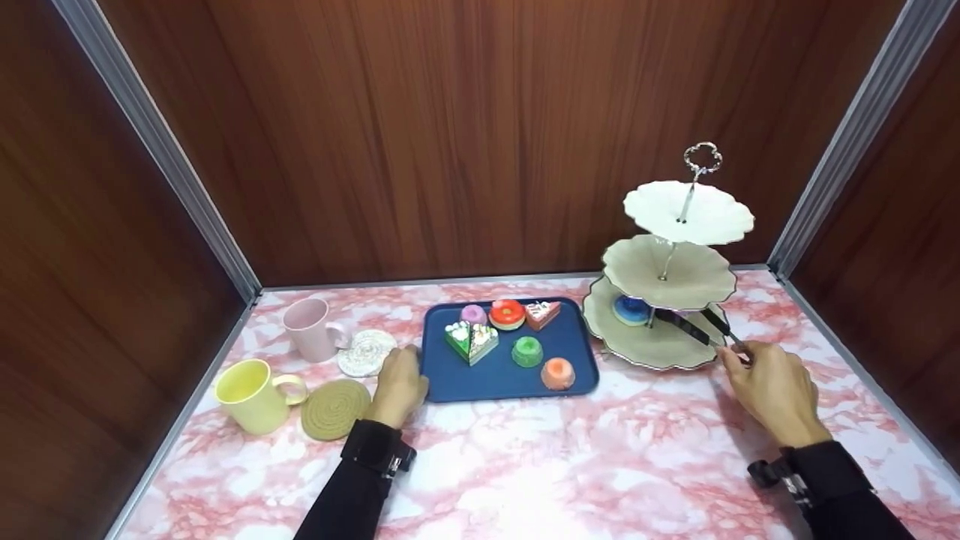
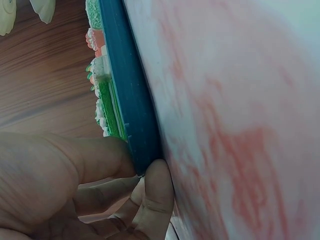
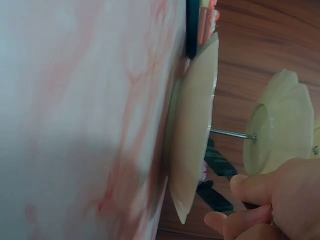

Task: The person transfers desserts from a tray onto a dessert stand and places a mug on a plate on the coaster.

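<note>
My left hand point(image 1: 397, 386) grips the left edge of a dark blue tray point(image 1: 487, 386); in the left wrist view, the tray's rim point(image 2: 132, 110) sits between thumb and fingers. Tongs with black tips point(image 1: 686, 328) are held in my right hand point(image 1: 776, 386). Their two arms stand spread apart over the bottom plate point(image 1: 652, 352) of a three-tier cake stand. A blue toy donut point(image 1: 631, 310) lies on that plate, just left of the tips. The right wrist view shows the black tongs point(image 3: 220, 162) from the side, above the plate's rim point(image 3: 192, 135).
On the tray are a red donut point(image 1: 508, 313), cake slices point(image 1: 471, 341), and purple, green and orange sweets point(image 1: 558, 373). To the left stand a pink mug point(image 1: 307, 330) and yellow mug point(image 1: 255, 397), beside a white coaster point(image 1: 367, 353) and tan coaster point(image 1: 335, 409). Wooden walls enclose the table.
</note>
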`<state>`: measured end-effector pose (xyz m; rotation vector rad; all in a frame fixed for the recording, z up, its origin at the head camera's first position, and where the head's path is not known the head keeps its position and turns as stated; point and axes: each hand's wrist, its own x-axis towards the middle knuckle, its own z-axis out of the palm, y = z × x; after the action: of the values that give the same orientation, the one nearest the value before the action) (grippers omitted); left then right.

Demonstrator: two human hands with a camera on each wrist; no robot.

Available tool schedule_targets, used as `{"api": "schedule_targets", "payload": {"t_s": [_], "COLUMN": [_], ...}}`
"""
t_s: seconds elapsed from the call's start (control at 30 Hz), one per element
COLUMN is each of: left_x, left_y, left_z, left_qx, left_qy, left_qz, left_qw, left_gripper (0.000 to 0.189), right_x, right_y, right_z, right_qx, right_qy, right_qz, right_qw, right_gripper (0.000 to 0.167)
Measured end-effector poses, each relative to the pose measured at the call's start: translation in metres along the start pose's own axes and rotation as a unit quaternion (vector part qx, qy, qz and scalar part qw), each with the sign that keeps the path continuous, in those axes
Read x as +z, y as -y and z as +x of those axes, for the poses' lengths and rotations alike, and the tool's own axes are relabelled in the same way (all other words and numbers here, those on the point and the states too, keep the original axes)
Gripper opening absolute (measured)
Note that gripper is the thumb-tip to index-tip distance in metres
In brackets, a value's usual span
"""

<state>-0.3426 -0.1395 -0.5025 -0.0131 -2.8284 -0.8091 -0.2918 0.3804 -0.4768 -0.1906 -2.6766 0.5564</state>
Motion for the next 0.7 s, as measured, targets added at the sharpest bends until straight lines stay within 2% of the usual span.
{"api": "schedule_targets", "payload": {"t_s": [0.33,0.5,0.7], "left_x": [0.0009,0.0001,0.0003], "left_y": [0.0004,0.0005,-0.0006], "left_z": [0.0002,0.0001,0.001], "left_qx": [-0.013,-0.006,-0.011], "left_qy": [0.002,0.0,0.007], "left_qz": [-0.006,0.012,0.011], "left_qw": [0.9999,0.9999,0.9998], "left_gripper": [0.039,0.038,0.039], "right_x": [0.0063,0.0045,-0.0018], "right_y": [-0.0037,-0.0017,-0.0033], "right_z": [0.0047,0.0028,-0.0014], "right_qx": [0.008,-0.003,0.013], "right_qy": [-0.005,-0.015,0.007], "right_qz": [0.016,0.023,0.016], "right_qw": [0.9998,0.9996,0.9998], "right_gripper": [0.063,0.062,0.066]}}
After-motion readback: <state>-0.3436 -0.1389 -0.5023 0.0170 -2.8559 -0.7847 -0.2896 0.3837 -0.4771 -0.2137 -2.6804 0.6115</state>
